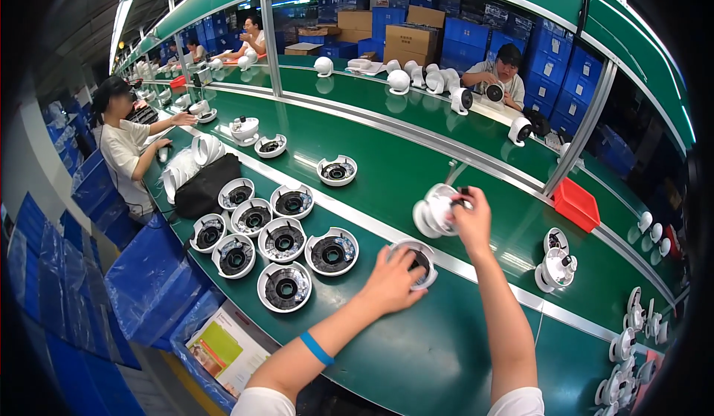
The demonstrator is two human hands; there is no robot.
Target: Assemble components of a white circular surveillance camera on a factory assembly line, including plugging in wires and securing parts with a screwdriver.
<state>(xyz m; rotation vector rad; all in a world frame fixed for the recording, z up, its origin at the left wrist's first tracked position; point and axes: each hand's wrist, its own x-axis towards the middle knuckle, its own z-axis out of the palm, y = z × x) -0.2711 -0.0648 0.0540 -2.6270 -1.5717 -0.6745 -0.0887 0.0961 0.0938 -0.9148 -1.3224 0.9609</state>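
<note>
"So, two hands busy here, and the left hand (pixel 394 281) has the bowl (pixel 425 264). Fingers spread, laid over the near-left side."

"Gripped, or only steadied?"

"Looks steadied: the fingers are parted over the edge, nothing squeezed that I can see. The bowl sits at the strip (pixel 476 273), open side up, black inside."

"And the right hand (pixel 468 219)?"

"Bunched, thumb and fingers pinching the dark end of the white unit (pixel 436 214). It's blurred, so I can't tell exactly which fingertips bear on it."

"Where's the unit from the bowl, then?"

"Just beyond it, on the far side of the strip, over the green belt (pixel 387 144). That's the relation to watch: unit farther out, bowl closer in, a small gap between. The unit's long axis slants, white end to the left, dark end up towards the right hand."

"Resting or lifted?"

"Can't tell from here. Either way, the left hand is the nearer one to the bowl, the right to the unit."

"Round about?"

"A cluster of similar cups (pixel 285 287) left of the left hand, another white piece (pixel 556 269) off to the right, red tray (pixel 576 206) past that, farther back."
</note>
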